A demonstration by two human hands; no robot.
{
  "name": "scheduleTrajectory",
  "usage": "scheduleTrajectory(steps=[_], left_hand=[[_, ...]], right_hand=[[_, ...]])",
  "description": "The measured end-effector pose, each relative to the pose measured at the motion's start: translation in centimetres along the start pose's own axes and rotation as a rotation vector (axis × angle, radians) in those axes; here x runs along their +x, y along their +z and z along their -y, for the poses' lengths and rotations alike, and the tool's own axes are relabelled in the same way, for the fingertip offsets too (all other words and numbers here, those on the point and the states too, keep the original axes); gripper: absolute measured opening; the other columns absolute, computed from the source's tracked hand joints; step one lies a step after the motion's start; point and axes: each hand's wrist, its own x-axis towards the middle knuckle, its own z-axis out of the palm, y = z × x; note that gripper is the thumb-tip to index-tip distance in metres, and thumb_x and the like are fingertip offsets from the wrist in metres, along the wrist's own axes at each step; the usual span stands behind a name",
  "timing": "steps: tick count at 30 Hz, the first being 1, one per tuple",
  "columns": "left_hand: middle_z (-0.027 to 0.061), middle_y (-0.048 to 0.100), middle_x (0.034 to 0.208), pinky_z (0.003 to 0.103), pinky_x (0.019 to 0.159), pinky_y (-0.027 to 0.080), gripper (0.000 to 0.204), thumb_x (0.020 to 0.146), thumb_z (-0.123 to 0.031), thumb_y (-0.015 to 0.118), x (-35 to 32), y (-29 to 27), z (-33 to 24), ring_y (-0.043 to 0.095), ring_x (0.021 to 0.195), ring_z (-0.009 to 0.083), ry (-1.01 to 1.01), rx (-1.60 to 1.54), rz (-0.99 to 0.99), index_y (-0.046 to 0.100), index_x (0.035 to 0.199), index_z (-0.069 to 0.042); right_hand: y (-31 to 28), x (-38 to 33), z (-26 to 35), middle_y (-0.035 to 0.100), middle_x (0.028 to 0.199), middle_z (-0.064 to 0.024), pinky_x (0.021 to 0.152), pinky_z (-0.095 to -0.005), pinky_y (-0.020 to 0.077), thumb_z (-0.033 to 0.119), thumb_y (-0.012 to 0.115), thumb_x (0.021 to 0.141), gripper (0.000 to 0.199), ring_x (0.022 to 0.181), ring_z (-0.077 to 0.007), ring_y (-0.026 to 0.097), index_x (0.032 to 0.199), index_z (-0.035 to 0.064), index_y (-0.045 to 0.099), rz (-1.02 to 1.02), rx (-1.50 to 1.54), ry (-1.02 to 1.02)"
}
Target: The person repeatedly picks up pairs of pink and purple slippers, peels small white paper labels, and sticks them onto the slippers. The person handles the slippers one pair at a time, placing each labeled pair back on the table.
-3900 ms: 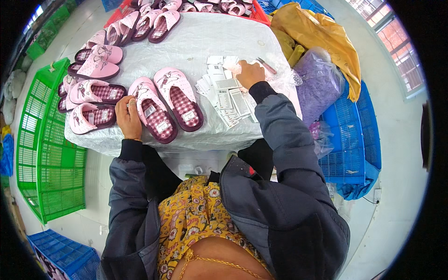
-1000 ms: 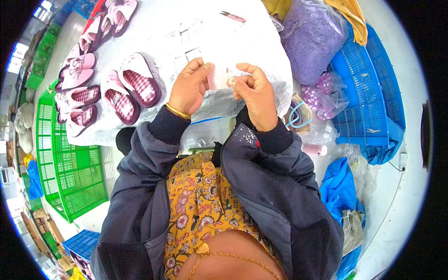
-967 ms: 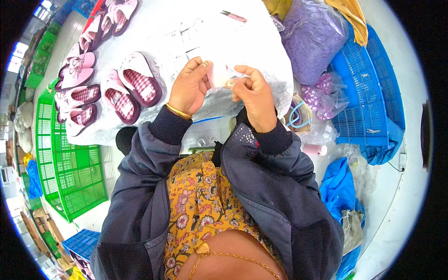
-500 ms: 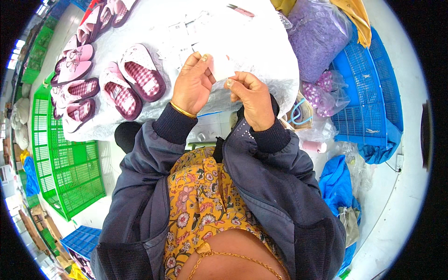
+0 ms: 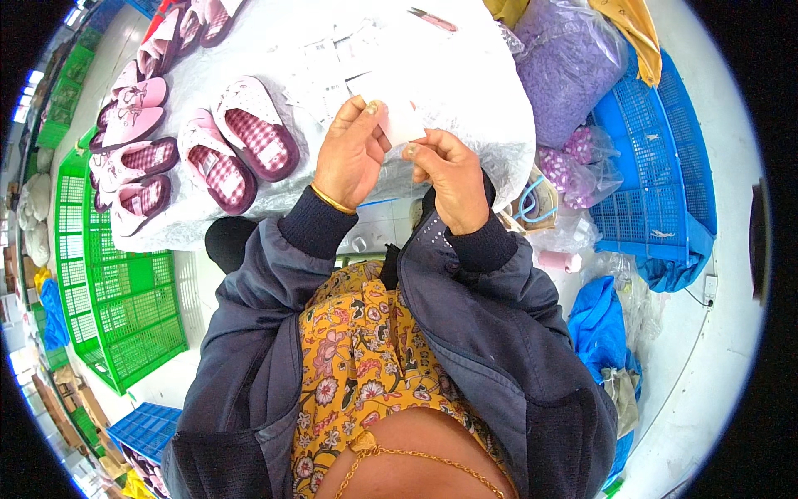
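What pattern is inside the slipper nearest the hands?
Maroon and white checks inside the slipper, in the head view.

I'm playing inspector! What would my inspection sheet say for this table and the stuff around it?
Surface: table under a wrinkled white plastic sheet.
Things in use: pale card; a pair of pink slippers, checked insoles up; more slippers along the left side.
Clutter: papers washed out by glare; what look like small snips; purple bundle at right.
Hands: left hand holds the card; right hand is at its lower corner, grip unclear.
Cables: thin dark cord, low at right.
Surroundings: green crate left, blue crate right.
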Motion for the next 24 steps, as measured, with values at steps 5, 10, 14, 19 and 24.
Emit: scheduleTrajectory(steps=[5,10,14,19,24], left_hand=[[0.0106,0.065,0.118,0.042,0.102,0.047,0.008,0.101,-0.009,0.051,-0.1,-0.5,0.1,0.059,0.121,0.0271,0.013,-0.044,0.023,0.056,0.107,-0.007],[0.0143,0.064,0.121,0.043,0.103,0.047,0.011,0.102,-0.012,0.049,-0.3,-0.4,0.2,0.058,0.122,0.0274,0.025,0.0,0.026,0.056,0.107,-0.006],[0.0198,0.061,0.127,0.045,0.106,0.044,0.027,0.105,-0.024,0.043,-1.2,0.4,-0.5,0.057,0.122,0.03,0.026,0.061,0.062,0.059,0.109,-0.002],[0.0207,0.058,0.132,0.045,0.109,0.037,0.046,0.103,-0.037,0.045,-1.7,-1.7,-2.8,0.053,0.124,0.0314,-0.133,-0.043,0.296,0.067,0.09,0.002],[0.0174,0.059,0.128,0.04,0.107,0.039,0.024,0.094,-0.022,0.062,-2.5,-4.1,-4.7,0.055,0.12,0.0256,-0.355,0.334,0.417,0.067,0.1,0.001]], right_hand=[[0.2,-0.1,-0.1,0.062,0.078,-0.001,0.061,-0.0225,0.0441,0.006,0.066,0.087,0.013,0.065,-0.0067,0.054,0.098,-0.0014,0.064,-0.016,-0.006,-0.032],[0.5,-0.2,-0.3,0.062,0.078,-0.0011,0.06,-0.0226,0.0444,0.005,0.066,0.088,0.013,0.064,-0.007,0.054,0.099,-0.0013,0.063,-0.045,0.029,-0.066],[0.4,0.1,-0.6,0.062,0.078,-0.0015,0.059,-0.0225,0.0445,0.005,0.067,0.088,0.012,0.063,-0.007,0.054,0.098,-0.0007,0.063,-0.031,-0.007,-0.083],[0.1,-0.6,-0.5,0.063,0.076,-0.0008,0.059,-0.0216,0.0451,0.004,0.068,0.088,0.01,0.065,-0.0058,0.055,0.097,0.001,0.063,0.049,-0.242,-0.124],[-0.7,-1.1,-1.1,0.067,0.078,-0.0014,0.062,-0.022,0.048,0.001,0.067,0.084,0.013,0.068,-0.0057,0.059,0.096,0.0026,0.067,0.115,-0.441,-0.296]])
